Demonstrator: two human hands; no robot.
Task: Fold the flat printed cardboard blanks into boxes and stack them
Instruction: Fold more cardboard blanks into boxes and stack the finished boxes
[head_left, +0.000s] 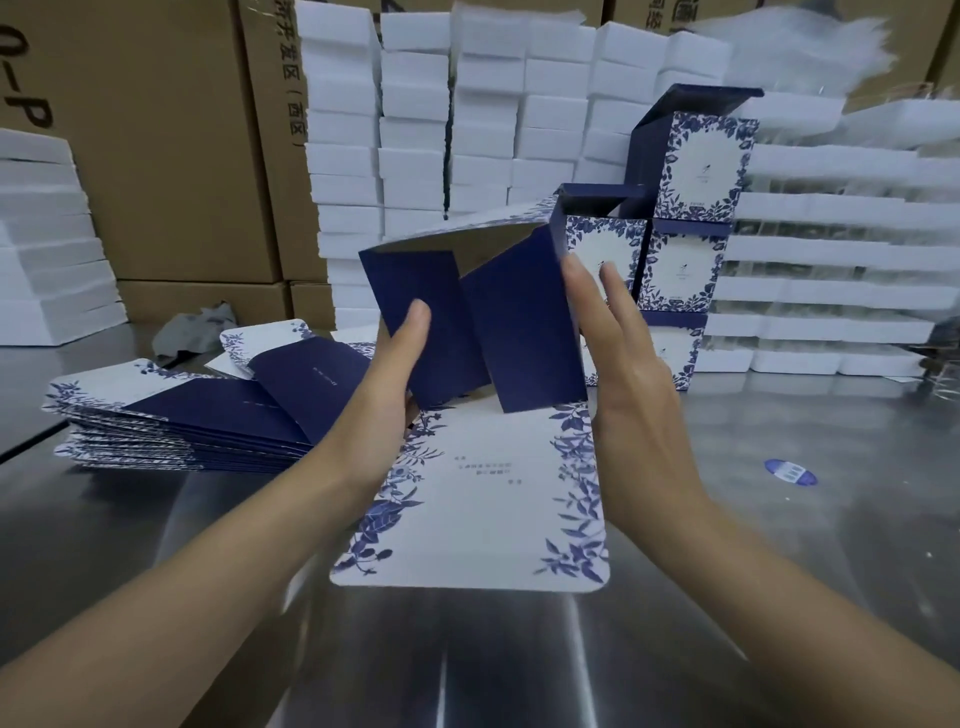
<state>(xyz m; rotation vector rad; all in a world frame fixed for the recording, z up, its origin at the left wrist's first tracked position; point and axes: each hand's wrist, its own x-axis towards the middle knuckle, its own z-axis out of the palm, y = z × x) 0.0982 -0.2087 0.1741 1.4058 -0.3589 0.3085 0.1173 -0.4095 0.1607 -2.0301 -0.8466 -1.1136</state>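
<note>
The left hand (396, 375) grips the blank (488, 499) by its left navy flap, thumb on top; the right hand (635, 397), fingers straight, presses the right flap. Far right stand boxes (681, 273).

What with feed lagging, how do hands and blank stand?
Left hand grips part-folded navy floral cardboard blank; right hand open at its side; finished boxes stacked behind.

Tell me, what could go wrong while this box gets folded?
Only the left hand grips the half-folded blank; the right hand just presses flat, so the navy flaps might spring open. The stack of finished boxes stands close behind, lids up; a stray nudge could topple it.
</note>
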